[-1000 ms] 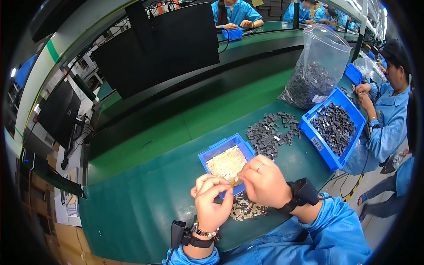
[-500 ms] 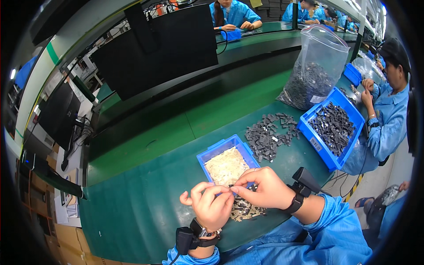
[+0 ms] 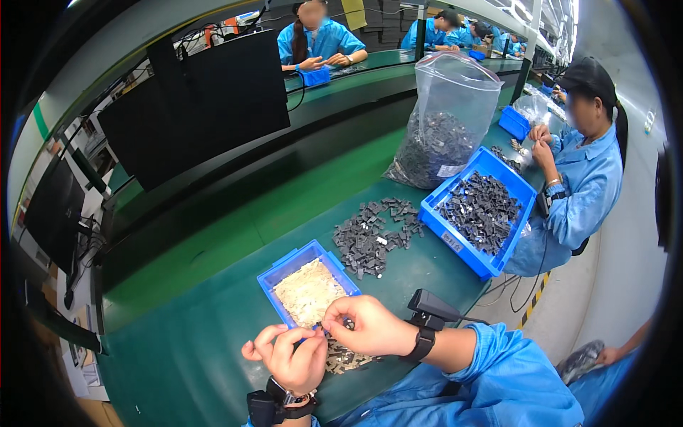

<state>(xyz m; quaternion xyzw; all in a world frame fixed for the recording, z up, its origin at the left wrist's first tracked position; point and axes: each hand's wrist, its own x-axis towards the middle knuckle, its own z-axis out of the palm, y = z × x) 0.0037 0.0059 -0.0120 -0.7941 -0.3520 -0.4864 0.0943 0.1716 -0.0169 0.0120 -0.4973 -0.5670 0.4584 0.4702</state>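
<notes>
A small dark piece (image 3: 319,324) sits pinched between the fingertips of both hands. My left hand (image 3: 293,358) grips it from the left with thumb and forefinger, the other fingers curled loosely. From the right, my right hand (image 3: 371,329) pinches the same piece; its exact shape is too small to make out. Just beyond the hands stands a blue bin (image 3: 284,259) filled with thin cream-coloured pieces (image 3: 302,290). Under and beside my right hand lies a pile of small black-and-tan pieces (image 3: 348,361), partly covered by the hands.
Loose dark grey pieces (image 3: 366,242) are heaped on the green table (image 3: 178,341). Farther right are a larger blue bin (image 3: 455,243) of dark pieces and a clear bag (image 3: 455,92) holding more. A co-worker (image 3: 587,164) sits at the right. A black monitor (image 3: 199,107) hangs at far left.
The whole view has shifted, so the bins, piles and hands appear farther left. Both hands keep their pinch on the small piece beside the cream-filled bin.
</notes>
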